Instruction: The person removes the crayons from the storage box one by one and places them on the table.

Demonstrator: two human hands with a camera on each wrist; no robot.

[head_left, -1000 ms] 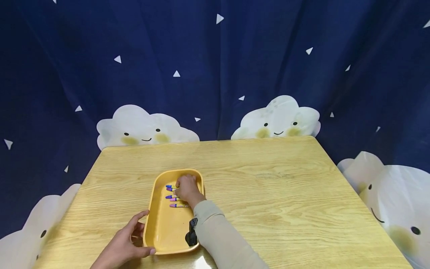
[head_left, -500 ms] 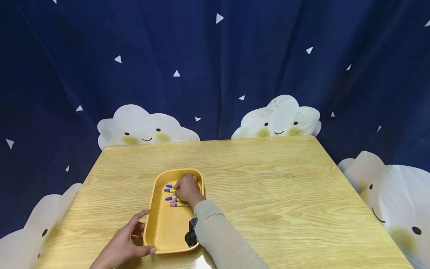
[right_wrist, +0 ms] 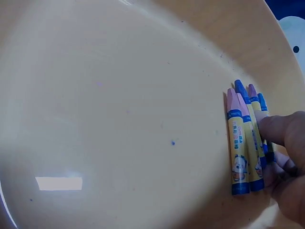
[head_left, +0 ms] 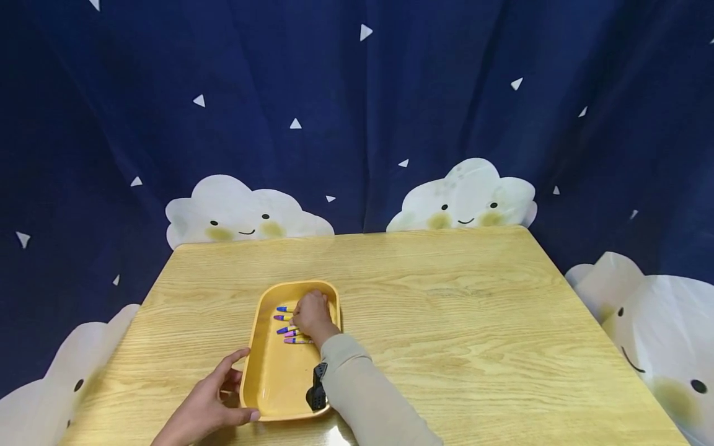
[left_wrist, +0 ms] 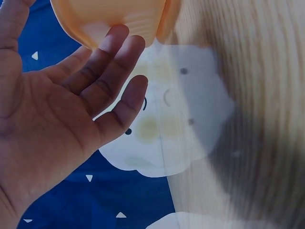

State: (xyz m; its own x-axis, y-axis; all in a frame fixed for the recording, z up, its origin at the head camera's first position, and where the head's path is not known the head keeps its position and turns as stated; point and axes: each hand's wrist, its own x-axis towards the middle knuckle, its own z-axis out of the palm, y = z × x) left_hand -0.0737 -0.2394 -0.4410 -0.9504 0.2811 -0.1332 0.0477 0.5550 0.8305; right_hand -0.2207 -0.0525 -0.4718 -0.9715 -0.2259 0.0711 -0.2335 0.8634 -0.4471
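A yellow-orange plastic tray (head_left: 279, 378) lies on the wooden table. Inside, near its far end, several crayons (head_left: 295, 341) lie side by side, tips to the left. My right hand (head_left: 313, 316) reaches over them and covers their right ends. In the right wrist view, the thumb and fingers of my right hand (right_wrist: 288, 152) pinch a crayon in the bunch, partly hidden; a pink crayon (right_wrist: 237, 148) lies at the bunch's outer side. My left hand (head_left: 209, 399) rests against the tray's near-left corner, its fingers (left_wrist: 126, 52) spread and relaxed, forefinger at the side rim, thumb on the corner.
The wooden table (head_left: 446, 322) stretches to the right of the tray. Behind it hangs a dark blue curtain (head_left: 346, 93) with white triangles and clouds. A black wrist device (head_left: 317, 390) on the right sleeve hangs over the tray's near-right side.
Under my right hand the crayons have shifted slightly; the second one from the back now lies apart from the backmost. My left hand and the tray stay in place.
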